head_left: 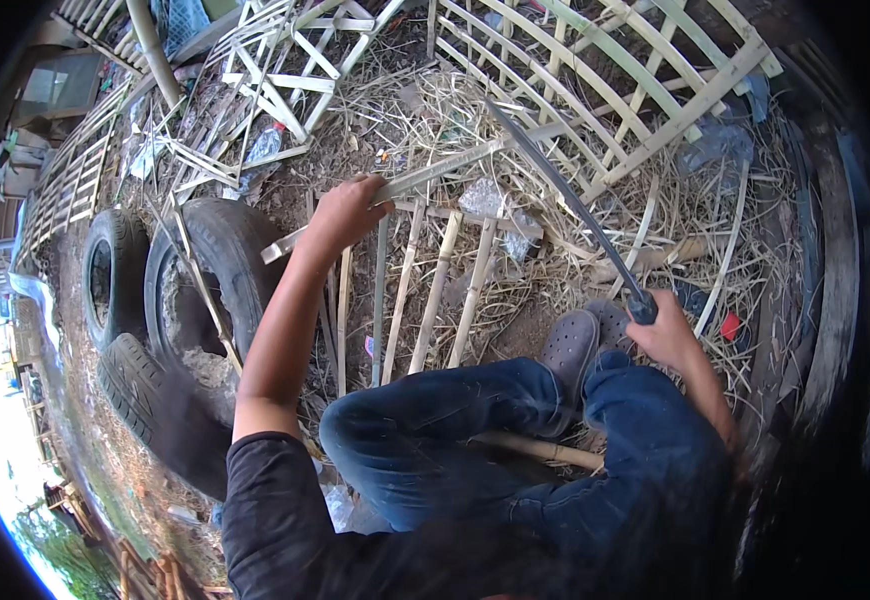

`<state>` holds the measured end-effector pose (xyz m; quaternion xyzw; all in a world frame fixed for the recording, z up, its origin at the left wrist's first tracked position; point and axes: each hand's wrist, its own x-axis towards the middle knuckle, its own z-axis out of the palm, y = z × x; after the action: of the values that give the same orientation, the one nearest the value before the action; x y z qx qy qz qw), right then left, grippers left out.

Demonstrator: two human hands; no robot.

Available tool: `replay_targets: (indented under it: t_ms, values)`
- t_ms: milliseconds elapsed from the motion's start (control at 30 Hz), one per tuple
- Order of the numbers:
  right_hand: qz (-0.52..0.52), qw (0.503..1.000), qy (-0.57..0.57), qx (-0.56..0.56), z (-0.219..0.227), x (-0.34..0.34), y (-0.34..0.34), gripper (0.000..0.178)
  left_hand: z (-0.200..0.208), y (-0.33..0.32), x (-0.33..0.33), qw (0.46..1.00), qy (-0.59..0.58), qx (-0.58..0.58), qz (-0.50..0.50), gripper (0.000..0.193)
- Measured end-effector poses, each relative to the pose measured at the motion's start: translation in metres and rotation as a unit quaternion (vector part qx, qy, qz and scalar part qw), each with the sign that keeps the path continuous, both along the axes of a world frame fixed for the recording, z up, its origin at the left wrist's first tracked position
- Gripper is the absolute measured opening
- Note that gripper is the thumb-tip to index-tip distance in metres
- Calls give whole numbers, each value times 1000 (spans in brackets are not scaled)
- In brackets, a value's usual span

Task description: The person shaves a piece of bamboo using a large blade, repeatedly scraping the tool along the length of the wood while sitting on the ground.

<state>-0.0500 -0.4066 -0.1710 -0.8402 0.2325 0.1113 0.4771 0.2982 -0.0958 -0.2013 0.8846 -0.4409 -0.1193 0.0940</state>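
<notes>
My left hand (353, 208) is closed around a long split bamboo strip (445, 168), which slants up to the right in front of me. In my right hand (669, 330), beside my right knee, is the dark handle of a machete (577, 208). Its long narrow blade points up and to the left, crossing the strip near the strip's far end. Whether blade and strip touch, I cannot tell. Below the strip, several bamboo slats (437, 290) lie side by side, reaching toward my left knee.
Old tyres (245, 240) stand and lean at the left. A woven bamboo lattice (675, 120) lies at the far right, with another slatted frame (280, 80) at the far left. Bamboo shavings and plastic scraps cover the ground around my grey clogs (569, 345). Weathered planks (833, 280) edge the right.
</notes>
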Motion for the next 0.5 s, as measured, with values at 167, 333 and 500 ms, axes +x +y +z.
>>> replay_targets:
  t_ms: [167,333,500]
  values:
    - [10,1000,-19,12,-13,36,25,16,30,-5,-64,975,-1,193,110,28]
    - [25,994,28,107,-36,70,61,18,25,-4,-91,969,-10,220,107,28]
    - [114,989,-92,32,-61,74,78,19,65,-38,-120,955,-27,287,69,25]
